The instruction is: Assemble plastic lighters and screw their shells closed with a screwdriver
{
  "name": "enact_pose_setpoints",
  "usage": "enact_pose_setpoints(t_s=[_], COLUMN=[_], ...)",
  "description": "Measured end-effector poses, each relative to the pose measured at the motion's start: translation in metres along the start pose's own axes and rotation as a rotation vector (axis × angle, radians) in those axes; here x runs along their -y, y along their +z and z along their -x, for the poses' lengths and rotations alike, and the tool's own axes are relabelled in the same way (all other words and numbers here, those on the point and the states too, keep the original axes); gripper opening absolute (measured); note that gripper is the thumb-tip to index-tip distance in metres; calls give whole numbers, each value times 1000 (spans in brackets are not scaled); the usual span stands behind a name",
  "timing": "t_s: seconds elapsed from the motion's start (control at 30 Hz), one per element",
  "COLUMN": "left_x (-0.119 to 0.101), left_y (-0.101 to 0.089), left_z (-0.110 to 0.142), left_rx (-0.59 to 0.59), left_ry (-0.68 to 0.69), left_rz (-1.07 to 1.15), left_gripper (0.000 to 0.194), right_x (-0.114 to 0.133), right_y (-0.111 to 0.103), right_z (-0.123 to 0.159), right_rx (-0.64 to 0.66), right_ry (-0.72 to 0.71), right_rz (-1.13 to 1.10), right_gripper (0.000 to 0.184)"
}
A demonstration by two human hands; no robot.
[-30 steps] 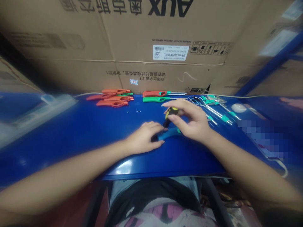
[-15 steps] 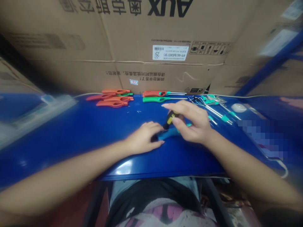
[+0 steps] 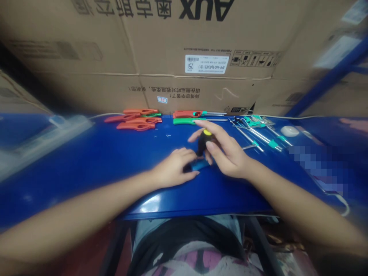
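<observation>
On the blue table, my left hand (image 3: 176, 167) is closed around one end of a blue lighter handle (image 3: 199, 165), pressing it down. My right hand (image 3: 225, 153) grips a short black-and-yellow screwdriver (image 3: 204, 142) between thumb and fingers. The screwdriver stands tilted over the handle, close to my left fingertips. Its tip is hidden, so I cannot tell whether it touches a screw. My right hand covers the far end of the blue handle.
Orange lighter casings (image 3: 136, 125) lie at the back left. A red lighter (image 3: 186, 114) and a green lighter (image 3: 184, 121) lie behind my hands. Metal tubes with teal parts (image 3: 258, 134), a white mouse (image 3: 289, 131) and a phone-like slab (image 3: 322, 172) are to the right. A cardboard sheet (image 3: 161, 61) stands behind.
My right hand has turned the screwdriver and shifted its grip, moving slightly left and covering more of the handle. My left hand has stayed still.
</observation>
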State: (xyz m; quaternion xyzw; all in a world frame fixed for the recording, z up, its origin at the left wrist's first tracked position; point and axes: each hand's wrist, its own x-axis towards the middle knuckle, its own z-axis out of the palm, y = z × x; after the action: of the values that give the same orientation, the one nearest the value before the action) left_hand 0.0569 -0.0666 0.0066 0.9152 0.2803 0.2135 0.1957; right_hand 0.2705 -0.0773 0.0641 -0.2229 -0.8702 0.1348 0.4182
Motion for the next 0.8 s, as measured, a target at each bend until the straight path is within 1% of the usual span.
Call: enact_pose_setpoints(t_s=[0.07, 0.13, 0.2, 0.27, 0.37, 0.4, 0.43, 0.53, 0.6, 0.67, 0.73, 0.8], left_x=[0, 0, -1, -1, -2, -2, -2, -1, 0, 0, 0, 0], left_y=[0, 0, -1, -2, -3, -3, -3, -1, -1, -1, -1, -1], left_z=[0, 0, -1, -1, -1, -1, -1, -1, -1, -1, -1, -1], left_rx=[-2, -9, -15, -8, 15, 17, 14, -2, -8, -4, 7, 11], left_ry=[-1, 2, 12, 13, 5, 4, 6, 9, 10, 13, 9, 1], left_rz=[1, 6, 16, 26, 36, 37, 37, 27, 21, 24, 35, 41], left_gripper=[34, 33, 34, 36, 41, 41, 40, 36, 35, 34, 33, 33], right_x=[0, -1, -2, -1, 1, 1, 1, -1, -1, 0, 3, 5], right_y=[1, 0, -2, -2, -1, 0, 0, -2, -4, -4, -3, -2], right_z=[0, 0, 0, -1, -2, -3, -3, -2, -2, -3, -3, -3], right_rx=[-55, -129, -159, -136, -74, -74, -88, -172, -161, -98, -49, -51], right_ry=[16, -27, -59, -29, 63, 71, 61, -33, -95, -93, -42, -9], right_rz=[8, 126, 213, 158, -50, -73, -52, 148, 209, 143, 26, -21], right_gripper=[38, 32, 31, 33, 39, 38, 35, 27, 29, 36, 40, 37])
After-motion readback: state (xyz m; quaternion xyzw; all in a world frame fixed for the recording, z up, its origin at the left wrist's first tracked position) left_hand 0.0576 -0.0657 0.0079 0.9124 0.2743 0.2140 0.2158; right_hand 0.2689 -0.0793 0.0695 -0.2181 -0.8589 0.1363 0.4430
